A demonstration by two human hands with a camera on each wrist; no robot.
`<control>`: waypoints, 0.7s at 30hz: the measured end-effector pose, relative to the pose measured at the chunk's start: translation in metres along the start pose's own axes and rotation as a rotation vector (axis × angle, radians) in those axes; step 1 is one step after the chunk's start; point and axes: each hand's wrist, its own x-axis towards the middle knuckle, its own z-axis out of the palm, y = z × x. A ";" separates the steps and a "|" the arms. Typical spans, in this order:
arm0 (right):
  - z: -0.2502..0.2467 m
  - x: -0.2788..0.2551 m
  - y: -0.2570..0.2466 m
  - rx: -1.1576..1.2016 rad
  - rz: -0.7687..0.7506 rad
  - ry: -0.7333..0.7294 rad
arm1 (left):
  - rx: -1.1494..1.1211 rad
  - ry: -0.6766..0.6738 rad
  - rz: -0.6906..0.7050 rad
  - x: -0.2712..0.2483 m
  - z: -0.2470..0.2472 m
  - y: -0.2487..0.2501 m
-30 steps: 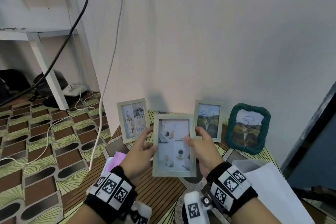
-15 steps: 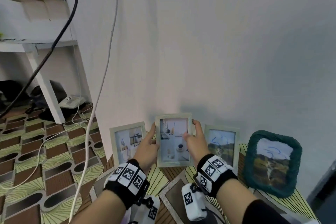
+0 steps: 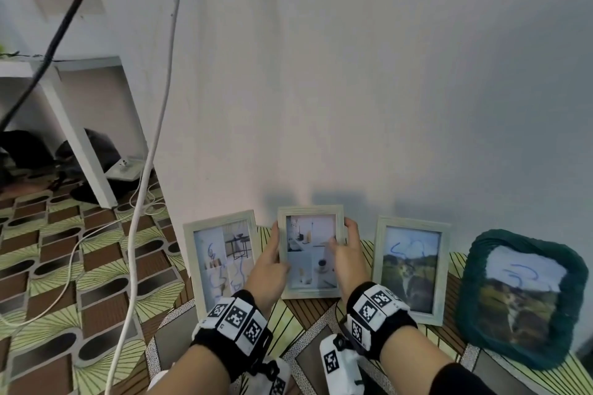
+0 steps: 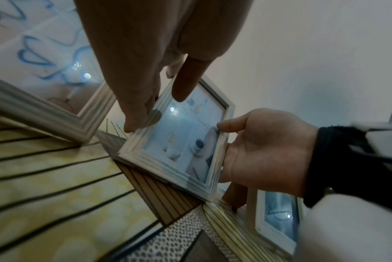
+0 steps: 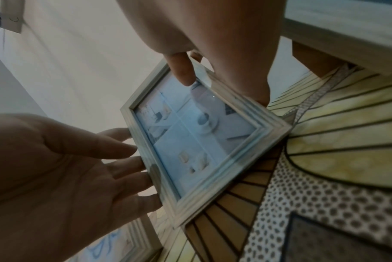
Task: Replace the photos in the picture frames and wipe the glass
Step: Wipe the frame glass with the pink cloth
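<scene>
Holding the middle frame (image 3: 310,252) by its two side edges, my left hand (image 3: 267,269) and right hand (image 3: 348,258) pinch it with thumbs on the front, its bottom edge on the patterned floor mat (image 3: 96,266) near the white wall (image 3: 385,90). I count four frames: the held one, a pale frame on the left (image 3: 221,261), a pale frame on the right (image 3: 412,268), both close with small gaps, and a green frame (image 3: 519,308) farther right. Two cables (image 3: 150,154) hang at the left.

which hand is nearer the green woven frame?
Right. The right hand grips the right edge of the held frame, and one wooden frame stands between it and the green woven frame. The left hand grips the held frame's far edge.
</scene>
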 end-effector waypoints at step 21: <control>-0.019 -0.030 -0.052 -0.176 0.024 -0.094 | 0.252 -0.009 -0.017 -0.047 -0.005 0.047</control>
